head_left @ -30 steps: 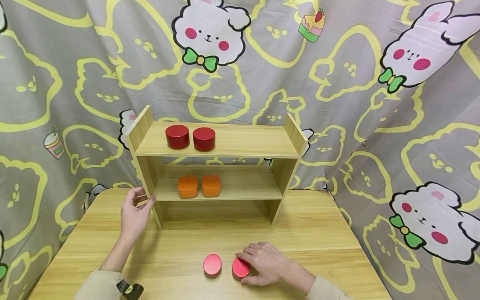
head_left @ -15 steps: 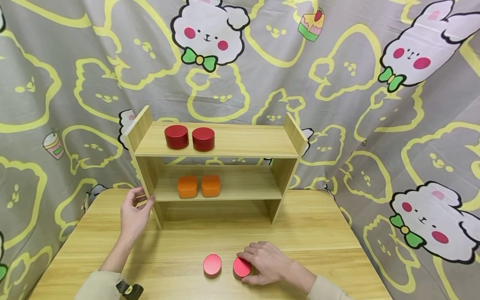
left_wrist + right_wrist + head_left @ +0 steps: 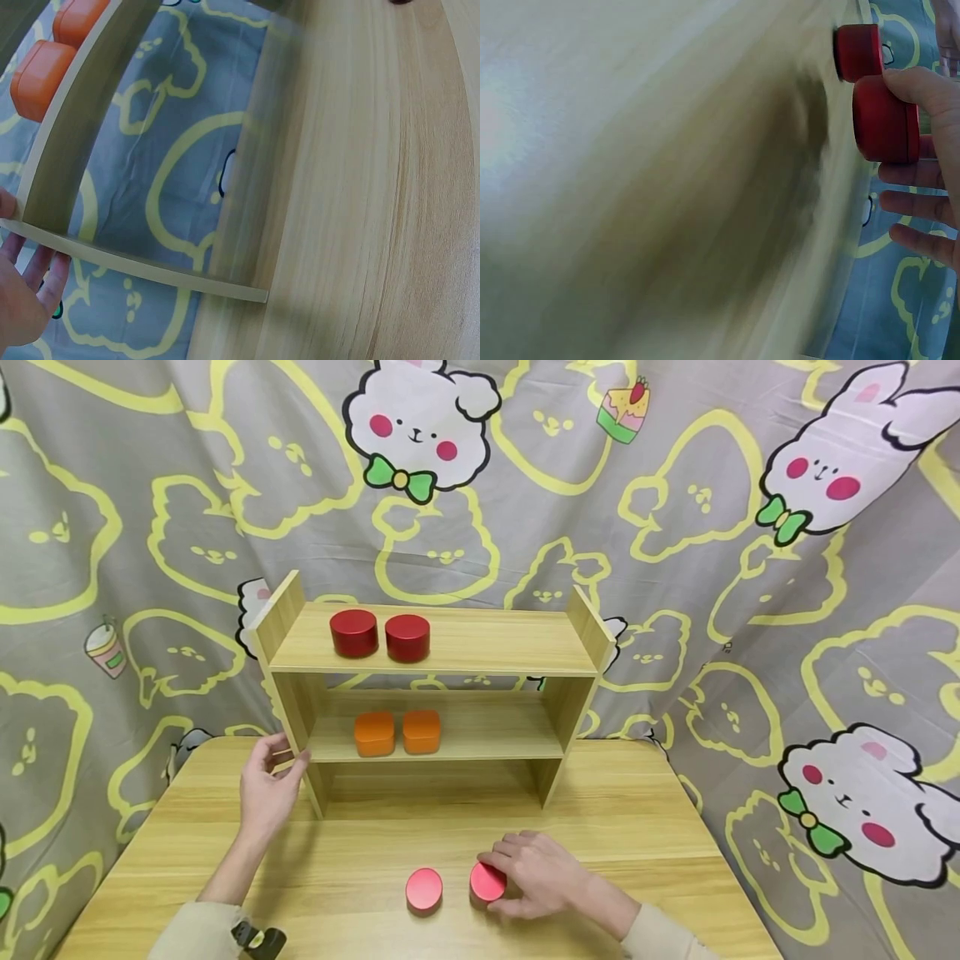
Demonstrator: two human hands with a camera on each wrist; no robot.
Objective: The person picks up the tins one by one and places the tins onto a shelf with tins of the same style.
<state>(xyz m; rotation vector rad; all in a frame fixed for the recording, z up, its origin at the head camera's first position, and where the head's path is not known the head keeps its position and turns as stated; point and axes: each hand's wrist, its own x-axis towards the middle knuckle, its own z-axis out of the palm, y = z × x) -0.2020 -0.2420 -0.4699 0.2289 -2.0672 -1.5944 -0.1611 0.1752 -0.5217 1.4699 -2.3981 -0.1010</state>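
Observation:
In the head view my right hand (image 3: 543, 872) grips a red round tin (image 3: 487, 883) at the front of the table, thumb on the near side and fingers on the far side. The right wrist view shows this tin (image 3: 883, 120) raised off the tabletop, with a lid seam round it. To its left stands a second red round tin (image 3: 424, 891). My left hand (image 3: 270, 789) holds the left side panel of a wooden shelf (image 3: 495, 639) at middle-board height, thumb in front and fingers behind it.
Two dark red round tins, a left one (image 3: 355, 633) and a right one (image 3: 408, 638), stand on the top board. Below them, two orange rounded-square tins (image 3: 375, 733) sit on the middle board. Patterned curtains (image 3: 690, 610) hang behind and beside the wooden table (image 3: 622, 827).
My right hand has lifted the red tin and moved it slightly forward, away from me. The left hand stays on the shelf panel.

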